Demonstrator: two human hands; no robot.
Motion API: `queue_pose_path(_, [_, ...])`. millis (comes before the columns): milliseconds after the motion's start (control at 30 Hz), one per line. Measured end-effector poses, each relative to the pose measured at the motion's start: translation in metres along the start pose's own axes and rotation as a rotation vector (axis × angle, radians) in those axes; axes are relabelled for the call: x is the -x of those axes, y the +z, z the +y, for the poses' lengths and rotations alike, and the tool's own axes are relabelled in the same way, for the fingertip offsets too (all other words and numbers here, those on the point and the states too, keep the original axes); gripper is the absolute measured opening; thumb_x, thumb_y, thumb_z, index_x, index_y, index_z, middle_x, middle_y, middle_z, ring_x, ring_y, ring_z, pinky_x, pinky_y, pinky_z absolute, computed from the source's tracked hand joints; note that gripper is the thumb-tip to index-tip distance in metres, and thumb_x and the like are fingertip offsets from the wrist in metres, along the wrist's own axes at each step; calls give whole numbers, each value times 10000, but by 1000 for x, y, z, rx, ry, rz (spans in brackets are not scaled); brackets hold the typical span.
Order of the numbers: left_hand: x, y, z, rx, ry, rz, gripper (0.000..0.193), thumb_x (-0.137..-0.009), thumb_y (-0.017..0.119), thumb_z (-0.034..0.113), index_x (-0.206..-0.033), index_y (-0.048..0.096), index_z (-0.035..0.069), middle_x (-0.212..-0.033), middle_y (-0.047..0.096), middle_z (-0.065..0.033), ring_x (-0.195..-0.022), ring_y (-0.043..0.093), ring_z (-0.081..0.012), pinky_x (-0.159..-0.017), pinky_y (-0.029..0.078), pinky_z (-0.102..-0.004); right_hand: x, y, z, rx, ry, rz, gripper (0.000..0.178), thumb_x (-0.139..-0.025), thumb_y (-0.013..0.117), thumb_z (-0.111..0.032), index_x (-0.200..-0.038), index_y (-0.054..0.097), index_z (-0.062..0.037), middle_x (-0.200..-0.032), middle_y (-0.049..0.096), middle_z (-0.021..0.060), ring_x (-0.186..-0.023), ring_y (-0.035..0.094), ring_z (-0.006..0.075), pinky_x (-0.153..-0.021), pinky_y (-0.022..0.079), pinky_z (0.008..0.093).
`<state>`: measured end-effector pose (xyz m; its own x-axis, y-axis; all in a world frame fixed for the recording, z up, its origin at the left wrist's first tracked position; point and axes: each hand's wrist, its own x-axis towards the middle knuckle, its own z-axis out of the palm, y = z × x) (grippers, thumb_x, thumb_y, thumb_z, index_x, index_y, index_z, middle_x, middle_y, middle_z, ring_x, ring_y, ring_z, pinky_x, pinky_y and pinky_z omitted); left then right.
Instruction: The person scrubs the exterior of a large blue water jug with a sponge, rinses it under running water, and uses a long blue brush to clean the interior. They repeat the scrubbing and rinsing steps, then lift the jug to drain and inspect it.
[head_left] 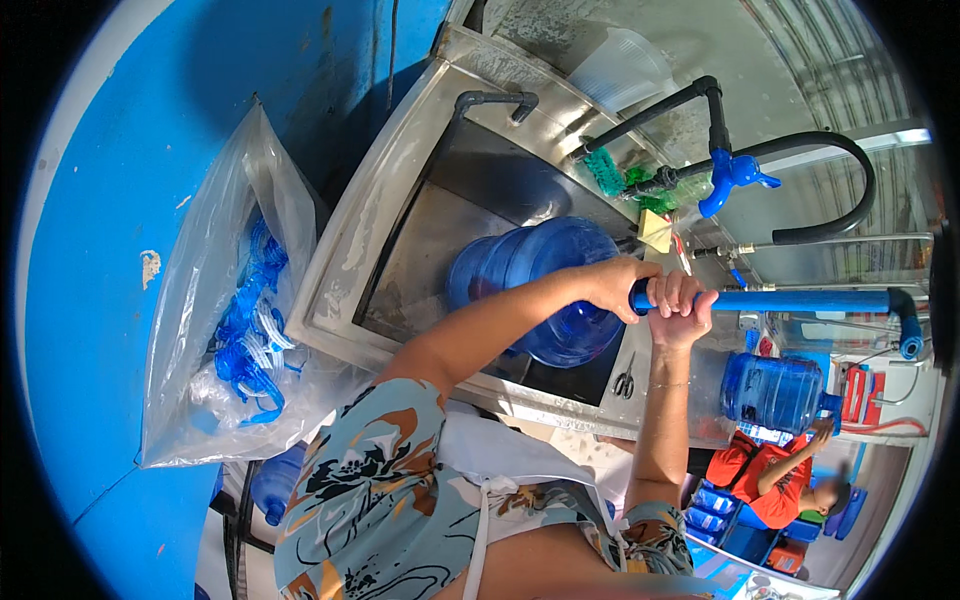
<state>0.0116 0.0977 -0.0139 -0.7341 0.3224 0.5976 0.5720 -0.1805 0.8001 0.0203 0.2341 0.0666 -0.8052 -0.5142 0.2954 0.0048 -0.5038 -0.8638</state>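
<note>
A large clear-blue water jug (540,280) stands inside the steel sink (330,270), its upper end toward my hands. My right hand (680,305) is closed in a fist around a long blue pipe (800,300), close to the pipe's dark end. Against it, my left hand (612,285) is also closed, its fingers curled at that dark end, just over the top of the jug. The fingers partly hide the jug's mouth, so I cannot tell whether the pipe touches it.
A blue tap (735,182) on black piping and a green brush (603,170) are beyond the sink. Scissors (624,380) lie on its rim. At left hangs a clear plastic bag (240,330) with blue pieces. Another jug (770,390) and a person in red (775,480) are at right.
</note>
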Motion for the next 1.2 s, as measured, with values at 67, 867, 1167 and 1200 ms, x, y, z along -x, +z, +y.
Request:
queue_pose_path(67, [-1, 7, 1, 43, 55, -9, 480, -551, 797, 115, -987, 613, 34, -963, 661, -117, -872, 654, -282, -792, 520, -349, -4, -7, -4, 84, -4, -100, 574, -953, 509, -542, -560, 357, -152, -556, 331, -24, -478, 327, 116, -535, 280, 305])
queue_pose_path(867, [-1, 11, 9, -95, -175, -23, 476, -594, 811, 136, -1030, 647, 40, -890, 683, -124, -839, 661, -310, -785, 512, -380, -33, 19, -60, 64, -61, 151, 558, -954, 526, -537, -597, 357, -144, -584, 311, -24, -506, 277, 109, -549, 258, 292])
queue_pose_path(1167, [20, 41, 22, -600, -135, 699, 742, -578, 843, 203, -1213, 486, 59, -1079, 523, -169, -1019, 508, -366, -863, 406, -467, -34, 13, -126, 16, -207, 395, 528, -950, 550, -525, -615, 391, -149, -593, 331, -29, -510, 306, 120, -562, 277, 291])
queue_pose_path(1200, [9, 26, 14, -439, -107, 531, 649, -585, 825, 185, -1151, 537, 53, -1045, 574, -158, -990, 554, -355, -850, 441, -444, -32, 13, -122, 8, -223, 360, 528, -949, 553, -523, -614, 390, -149, -594, 331, -29, -510, 306, 120, -561, 278, 292])
